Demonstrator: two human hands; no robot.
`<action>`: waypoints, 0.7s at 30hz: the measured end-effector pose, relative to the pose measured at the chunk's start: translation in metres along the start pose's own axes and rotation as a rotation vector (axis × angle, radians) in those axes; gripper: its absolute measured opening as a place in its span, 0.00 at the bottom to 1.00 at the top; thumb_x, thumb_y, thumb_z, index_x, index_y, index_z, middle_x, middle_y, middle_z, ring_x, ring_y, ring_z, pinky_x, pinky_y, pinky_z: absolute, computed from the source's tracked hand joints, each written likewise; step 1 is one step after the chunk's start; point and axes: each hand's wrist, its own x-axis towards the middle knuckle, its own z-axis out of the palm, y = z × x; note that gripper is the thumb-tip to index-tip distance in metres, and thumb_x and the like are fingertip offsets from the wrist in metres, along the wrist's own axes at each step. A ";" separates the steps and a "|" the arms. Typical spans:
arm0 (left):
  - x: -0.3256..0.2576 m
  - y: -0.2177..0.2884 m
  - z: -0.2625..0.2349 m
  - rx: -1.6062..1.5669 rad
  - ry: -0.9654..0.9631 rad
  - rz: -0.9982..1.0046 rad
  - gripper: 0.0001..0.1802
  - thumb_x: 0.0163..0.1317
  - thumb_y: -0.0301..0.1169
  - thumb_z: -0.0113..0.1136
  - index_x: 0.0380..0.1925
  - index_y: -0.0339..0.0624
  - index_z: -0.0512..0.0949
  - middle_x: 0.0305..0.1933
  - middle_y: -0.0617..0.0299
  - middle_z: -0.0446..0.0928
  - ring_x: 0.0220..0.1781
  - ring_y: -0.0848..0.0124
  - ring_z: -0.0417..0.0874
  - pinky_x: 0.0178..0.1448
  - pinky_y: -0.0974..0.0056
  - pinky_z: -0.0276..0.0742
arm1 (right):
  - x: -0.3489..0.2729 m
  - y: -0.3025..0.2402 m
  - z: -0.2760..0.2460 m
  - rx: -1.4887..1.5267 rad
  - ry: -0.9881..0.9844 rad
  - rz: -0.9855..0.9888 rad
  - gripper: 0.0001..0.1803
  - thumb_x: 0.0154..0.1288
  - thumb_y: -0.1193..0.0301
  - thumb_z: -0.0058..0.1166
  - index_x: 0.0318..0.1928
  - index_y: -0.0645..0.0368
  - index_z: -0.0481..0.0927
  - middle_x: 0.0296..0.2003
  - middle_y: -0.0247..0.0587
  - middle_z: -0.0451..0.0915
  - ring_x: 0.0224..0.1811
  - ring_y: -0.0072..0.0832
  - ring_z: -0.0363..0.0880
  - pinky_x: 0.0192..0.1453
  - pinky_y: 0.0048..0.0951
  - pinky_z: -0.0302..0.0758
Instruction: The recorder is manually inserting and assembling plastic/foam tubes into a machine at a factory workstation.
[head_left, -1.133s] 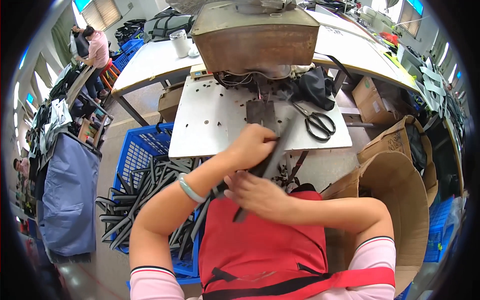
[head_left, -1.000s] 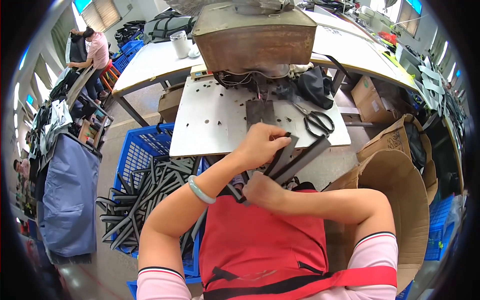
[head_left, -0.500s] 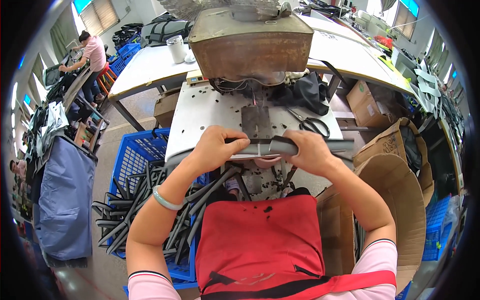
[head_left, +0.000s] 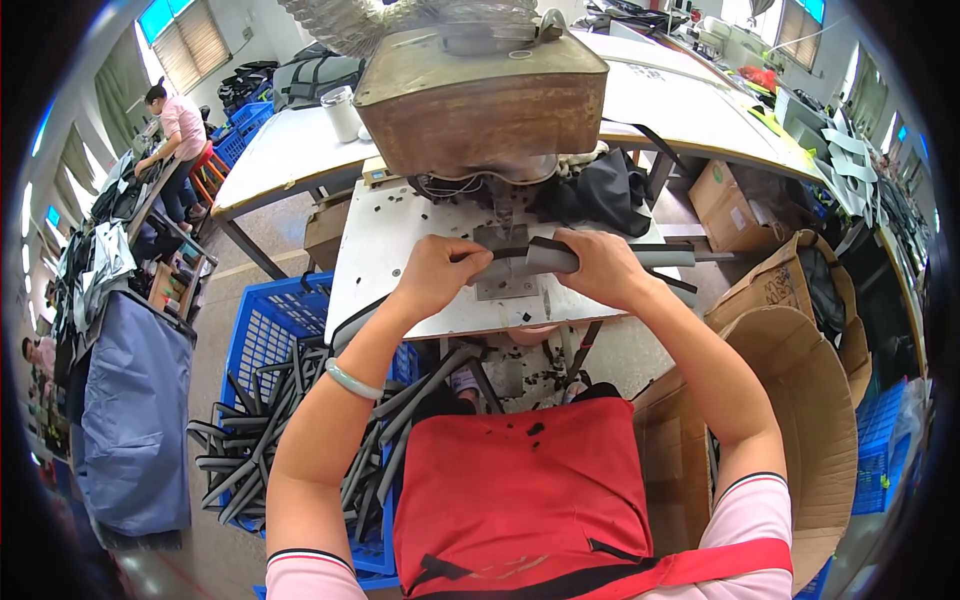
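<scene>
My left hand (head_left: 440, 275) pinches the end of a grey, black-edged strip between thumb and fingers, and its tail (head_left: 362, 316) runs down left over the table edge. Fingers wrapped, my right hand (head_left: 606, 268) grips a second rolled grey strip (head_left: 545, 256), whose length (head_left: 668, 257) sticks out to the right. Both strip ends meet over the small metal plate (head_left: 500, 237) on the white worktable (head_left: 375, 262). A narrow machine tip (head_left: 503, 212) hangs just beyond them, under a rusty box-shaped machine head (head_left: 480, 110). Where exactly the ends touch cannot be made out.
A blue crate (head_left: 262, 310) full of similar grey strips (head_left: 265, 430) stands at lower left. At right is an open cardboard box (head_left: 790, 400). Black cloth (head_left: 600, 195) and dark scraps lie on the worktable. Another person (head_left: 180, 135) works at far left.
Both hands have moved forward with the strips, from the table's front edge onto the metal plate beneath the machine tip. The scissors have gone out of sight near my right hand.
</scene>
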 end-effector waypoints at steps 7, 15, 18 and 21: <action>0.021 -0.003 -0.002 -0.018 0.043 0.008 0.15 0.64 0.34 0.63 0.39 0.29 0.84 0.25 0.61 0.80 0.27 0.76 0.77 0.34 0.69 0.74 | 0.021 0.007 -0.004 0.038 0.017 0.038 0.19 0.51 0.68 0.61 0.44 0.61 0.78 0.36 0.57 0.80 0.44 0.53 0.78 0.49 0.45 0.74; 0.009 -0.022 -0.002 -0.032 0.106 0.081 0.15 0.63 0.34 0.64 0.41 0.31 0.84 0.26 0.64 0.80 0.28 0.77 0.74 0.34 0.68 0.72 | -0.008 -0.014 0.011 -0.007 0.126 0.097 0.23 0.53 0.65 0.63 0.50 0.60 0.77 0.39 0.51 0.81 0.47 0.49 0.79 0.50 0.45 0.74; 0.003 -0.014 0.000 -0.081 0.090 0.044 0.15 0.63 0.34 0.63 0.41 0.32 0.84 0.27 0.63 0.81 0.30 0.77 0.74 0.36 0.68 0.72 | -0.011 -0.022 0.003 0.043 0.066 0.208 0.29 0.55 0.63 0.64 0.55 0.64 0.76 0.43 0.55 0.81 0.49 0.49 0.79 0.54 0.42 0.74; 0.006 -0.012 0.000 -0.074 0.091 0.063 0.14 0.63 0.34 0.63 0.40 0.32 0.84 0.27 0.62 0.82 0.30 0.77 0.74 0.36 0.68 0.72 | -0.004 -0.012 0.004 0.008 0.102 0.102 0.27 0.56 0.64 0.64 0.55 0.64 0.76 0.43 0.56 0.81 0.49 0.49 0.79 0.54 0.41 0.74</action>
